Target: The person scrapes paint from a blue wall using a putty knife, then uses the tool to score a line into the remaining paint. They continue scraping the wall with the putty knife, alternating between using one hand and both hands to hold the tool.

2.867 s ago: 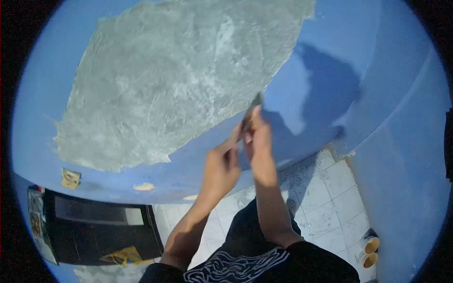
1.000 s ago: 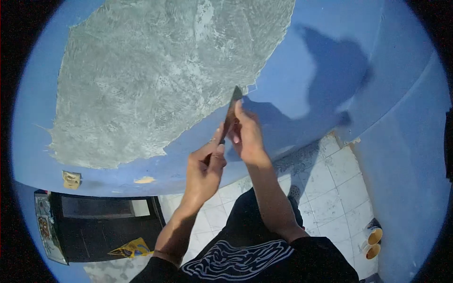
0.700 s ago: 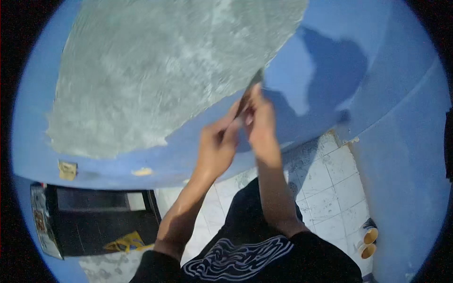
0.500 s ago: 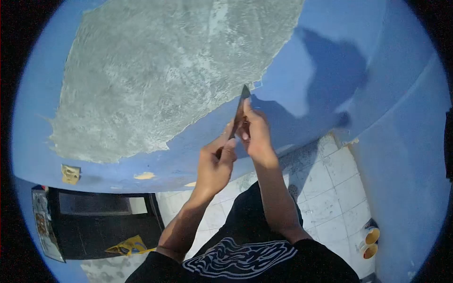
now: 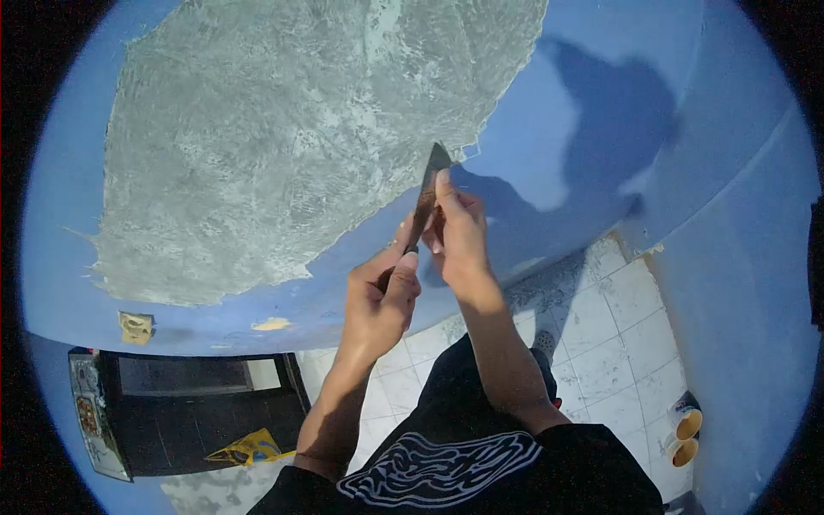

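Observation:
A knife-like tool with a dark, pointed blade [image 5: 427, 202] slants up and to the right, its tip over the lower right edge of a rough grey patch [image 5: 249, 154] on the blue wall [image 5: 532, 146]. My left hand [image 5: 379, 296] is wrapped round the tool's lower end, thumb on top. Higher up, my right hand [image 5: 457, 232] pinches the blade, its thumb near the tip. The two hands are close together. Whether the tip touches the wall is not clear.
Below the wall is a white tiled floor [image 5: 609, 322]. A dark cabinet-like object [image 5: 197, 425] with a yellow bag [image 5: 249, 448] is at lower left. A beige switch plate [image 5: 136, 327] sits on the wall. Two yellow-orange cups [image 5: 687, 425] stand at lower right.
The hands and tool have shifted back and forth between frames; compared with half a second ago they are slightly left. Both hands keep their hold. The view has moved a little.

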Tool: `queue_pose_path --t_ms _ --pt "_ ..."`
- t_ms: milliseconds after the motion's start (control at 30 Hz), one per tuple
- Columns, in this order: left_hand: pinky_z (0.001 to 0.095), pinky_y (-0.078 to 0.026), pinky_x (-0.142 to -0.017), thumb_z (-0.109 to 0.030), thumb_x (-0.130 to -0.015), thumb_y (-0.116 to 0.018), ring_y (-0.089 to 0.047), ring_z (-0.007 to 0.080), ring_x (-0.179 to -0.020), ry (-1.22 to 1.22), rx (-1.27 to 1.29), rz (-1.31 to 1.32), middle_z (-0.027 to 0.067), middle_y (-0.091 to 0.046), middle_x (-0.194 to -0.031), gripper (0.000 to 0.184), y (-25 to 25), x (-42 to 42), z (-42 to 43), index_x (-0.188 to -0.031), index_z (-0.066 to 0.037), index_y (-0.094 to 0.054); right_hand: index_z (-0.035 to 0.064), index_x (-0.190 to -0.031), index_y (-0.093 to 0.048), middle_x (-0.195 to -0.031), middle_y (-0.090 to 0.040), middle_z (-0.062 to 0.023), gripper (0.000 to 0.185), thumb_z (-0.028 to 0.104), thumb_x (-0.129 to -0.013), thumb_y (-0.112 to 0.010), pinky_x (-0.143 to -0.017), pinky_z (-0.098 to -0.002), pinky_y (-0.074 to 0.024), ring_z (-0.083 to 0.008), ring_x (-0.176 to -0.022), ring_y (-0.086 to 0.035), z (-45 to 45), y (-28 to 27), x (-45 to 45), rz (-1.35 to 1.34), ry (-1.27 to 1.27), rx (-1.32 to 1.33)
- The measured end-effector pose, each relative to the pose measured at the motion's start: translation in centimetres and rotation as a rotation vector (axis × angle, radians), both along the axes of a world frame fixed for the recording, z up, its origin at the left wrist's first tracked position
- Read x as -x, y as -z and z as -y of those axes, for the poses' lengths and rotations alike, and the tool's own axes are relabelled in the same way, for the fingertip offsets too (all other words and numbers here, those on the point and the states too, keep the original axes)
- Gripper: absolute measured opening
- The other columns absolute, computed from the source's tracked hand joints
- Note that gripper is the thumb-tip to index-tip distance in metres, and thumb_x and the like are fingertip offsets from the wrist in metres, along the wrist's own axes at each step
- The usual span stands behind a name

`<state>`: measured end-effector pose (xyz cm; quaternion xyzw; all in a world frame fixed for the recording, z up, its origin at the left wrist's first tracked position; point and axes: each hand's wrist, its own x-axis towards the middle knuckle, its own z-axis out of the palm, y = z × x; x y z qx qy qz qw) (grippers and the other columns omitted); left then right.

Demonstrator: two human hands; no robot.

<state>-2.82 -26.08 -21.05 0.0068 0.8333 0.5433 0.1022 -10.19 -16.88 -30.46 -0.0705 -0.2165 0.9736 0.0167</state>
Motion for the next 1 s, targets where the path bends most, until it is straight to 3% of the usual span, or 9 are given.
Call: queue_pose_path --t_ms 133,467,567,667,733,767,800,833,1000 --pt "0.0197 -0.031 -0.045 -0.021 -0.100 -0.052 -0.039 0.0022 -0.051 0.023 0.090 -0.058 -0.0049 -0.046 -0.062 0.041 0.8 0.6 -1.0 -0.139 -0.009 -0.050 0.0060 -0.063 -0.056 -0.052 -0.051 -0.0015 0.049 0.042 -0.095 -0.058 -0.034 -0.0254 -0.0263 -0.0093 -0.037 -0.041 -1.2 0.2 0.1 -0.001 0.044 0.012" --pt "0.0192 -0.033 -0.047 -0.019 -0.101 -0.051 -0.040 0.0024 -0.052 -0.013 0.032 0.056 -0.0044 -0.048 -0.064 0.040 0.1 0.8 -0.6 -0.139 -0.008 -0.049 0.0066 -0.058 -0.055 -0.050 -0.051 -0.0024 0.053 0.043 -0.096 -0.057 -0.032 -0.0252 -0.0261 -0.0102 -0.034 -0.040 -0.8 0.5 0.2 0.006 -0.018 -0.028" --pt "0.0203 -0.035 -0.048 -0.016 -0.100 -0.051 -0.041 0.0035 -0.054 0.013 0.066 -0.056 -0.0042 -0.048 -0.065 0.041 1.5 1.0 -1.1 -0.140 -0.008 -0.048 0.0066 -0.059 -0.054 -0.050 -0.050 -0.0021 0.052 0.043 -0.095 -0.058 -0.033 -0.0247 -0.0260 -0.0103 -0.036 -0.041 -1.2 0.5 0.4 0.033 0.047 -0.035" --pt "0.0194 -0.031 -0.042 -0.022 -0.100 -0.050 -0.038 0.0022 -0.048 -0.076 0.092 0.081 -0.0064 -0.042 -0.059 0.045 0.1 0.3 -1.4 -0.144 -0.010 -0.043 0.0073 -0.060 -0.053 -0.051 -0.050 -0.0011 0.052 0.044 -0.095 -0.057 -0.035 -0.0247 -0.0266 -0.0098 -0.037 -0.041 -0.4 1.0 0.1 0.030 -0.032 -0.050" --pt "0.0194 -0.031 -0.043 -0.022 -0.100 -0.051 -0.038 0.0019 -0.049 0.068 0.074 -0.033 -0.0064 -0.043 -0.060 0.045 2.4 2.8 -2.8 -0.143 -0.010 -0.044 0.0090 -0.060 -0.052 -0.052 -0.051 -0.0001 0.051 0.045 -0.096 -0.056 -0.035 -0.0252 -0.0275 -0.0097 -0.038 -0.040 -2.2 0.7 1.1 0.280 0.142 -0.102" --pt "0.0194 -0.032 -0.044 -0.022 -0.100 -0.051 -0.039 0.0017 -0.049 0.195 0.051 -0.161 -0.0064 -0.044 -0.061 0.045 3.5 3.3 -3.1 -0.143 -0.009 -0.045 0.0105 -0.059 -0.051 -0.052 -0.051 0.0007 0.050 0.045 -0.096 -0.056 -0.035 -0.0254 -0.0274 -0.0096 -0.037 -0.039 -3.8 0.6 1.2 0.219 0.167 -0.113" --pt "0.0194 -0.032 -0.044 -0.022 -0.100 -0.051 -0.039 0.0017 -0.049 0.187 0.035 -0.178 -0.0064 -0.044 -0.061 0.045 3.8 3.0 -2.9 -0.143 -0.009 -0.045 0.0107 -0.065 -0.054 -0.054 -0.050 0.0000 0.047 0.046 -0.096 -0.055 -0.042 -0.0250 -0.0329 -0.0083 -0.042 -0.040 -4.8 1.2 0.9 0.058 0.069 -0.041" --pt "0.0195 -0.032 -0.044 -0.021 -0.100 -0.051 -0.039 0.0014 -0.049 0.169 -0.003 -0.180 -0.0063 -0.045 -0.061 0.044 3.8 2.4 -2.7 -0.142 -0.008 -0.045 0.0099 -0.066 -0.055 -0.054 -0.051 -0.0004 0.047 0.045 -0.096 -0.055 -0.040 -0.0241 -0.0310 -0.0080 -0.041 -0.040 -4.6 1.5 0.7 0.057 0.049 -0.105" --pt "0.0186 -0.031 -0.043 -0.018 -0.101 -0.048 -0.037 0.0013 -0.048 0.039 -0.060 0.028 -0.0061 -0.044 -0.062 0.047 2.2 0.2 -0.9 -0.143 -0.001 -0.040 0.0065 -0.064 -0.058 -0.054 -0.054 -0.0019 0.048 0.044 -0.095 -0.057 -0.034 -0.0225 -0.0261 -0.0073 -0.035 -0.039 -1.4 2.0 -0.4 0.080 -0.055 -0.101"
